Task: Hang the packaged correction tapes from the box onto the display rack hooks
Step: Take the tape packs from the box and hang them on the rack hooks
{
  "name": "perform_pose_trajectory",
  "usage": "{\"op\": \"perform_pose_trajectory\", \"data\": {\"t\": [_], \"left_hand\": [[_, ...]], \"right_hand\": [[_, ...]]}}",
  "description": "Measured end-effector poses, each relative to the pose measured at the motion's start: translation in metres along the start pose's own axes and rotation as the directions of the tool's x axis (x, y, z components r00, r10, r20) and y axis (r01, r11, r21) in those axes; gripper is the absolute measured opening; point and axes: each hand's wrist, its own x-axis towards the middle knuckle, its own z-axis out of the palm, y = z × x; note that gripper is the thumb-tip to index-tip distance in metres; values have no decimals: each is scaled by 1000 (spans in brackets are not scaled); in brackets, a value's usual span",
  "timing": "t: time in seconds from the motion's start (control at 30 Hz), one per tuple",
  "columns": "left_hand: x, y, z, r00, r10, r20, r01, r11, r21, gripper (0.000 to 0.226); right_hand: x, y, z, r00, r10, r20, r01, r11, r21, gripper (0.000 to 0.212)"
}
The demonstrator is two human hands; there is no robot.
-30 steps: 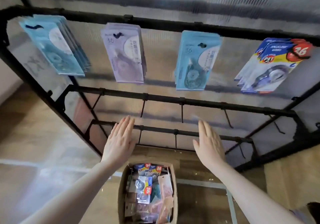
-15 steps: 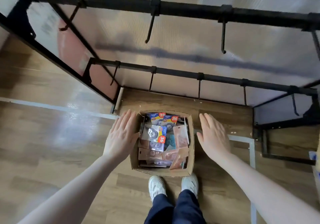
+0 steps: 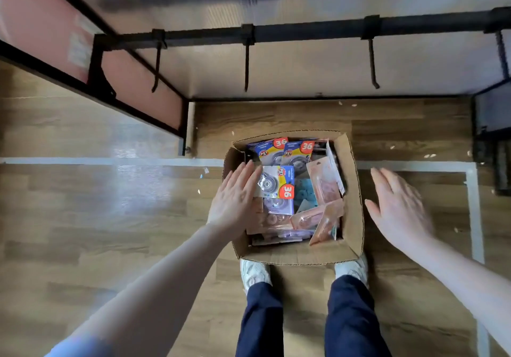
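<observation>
An open cardboard box (image 3: 350, 190) stands on the wooden floor just in front of my feet, filled with several packaged correction tapes (image 3: 279, 182) in blue, pink and lilac cards. My left hand (image 3: 235, 199) is flat with fingers apart over the box's left edge, fingertips at the packages, holding nothing. To the right of the box hovers my right hand (image 3: 398, 207), open and empty, slightly blurred. The lowest black rail of the display rack (image 3: 304, 31) runs across the top, with three bare hooks (image 3: 246, 66) pointing down toward me.
The rack's black frame leg (image 3: 182, 124) stands on the floor left of the box, and another frame part (image 3: 492, 135) at the right edge. White tape lines (image 3: 472, 212) cross the wooden floor. My white shoes (image 3: 254, 272) touch the box's near side.
The view has tilted down from the hung packages to the box. Both hands have dropped; the left moved over the box's left edge onto the packages, the right stays beside the box.
</observation>
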Motion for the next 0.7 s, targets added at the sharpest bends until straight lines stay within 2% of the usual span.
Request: {"op": "perform_pose_trajectory", "data": {"t": [0.13,0.23,0.43,0.5,0.57,0.7], "left_hand": [[44,-8,39,981,118,157,-139,982,130,75],[77,-3,71,960,194,201,-233,954,190,74],[120,16,125,864,375,338,-490,783,384,69],[126,16,135,842,360,402,-522,734,435,64],[127,16,138,839,338,425,-519,732,442,63],[122,18,135,842,402,358,-534,715,452,60]], "right_hand": [[7,-5,47,1000,27,10,-27,999,19,60],[11,-5,79,1000,21,11,-21,1000,21,59],[14,7,124,992,-100,-76,99,995,-14,54],[18,11,133,989,-115,-91,113,993,-25,52],[20,11,139,989,-112,-94,110,994,-25,51],[19,7,141,994,-91,-67,90,996,-22,51]]}}
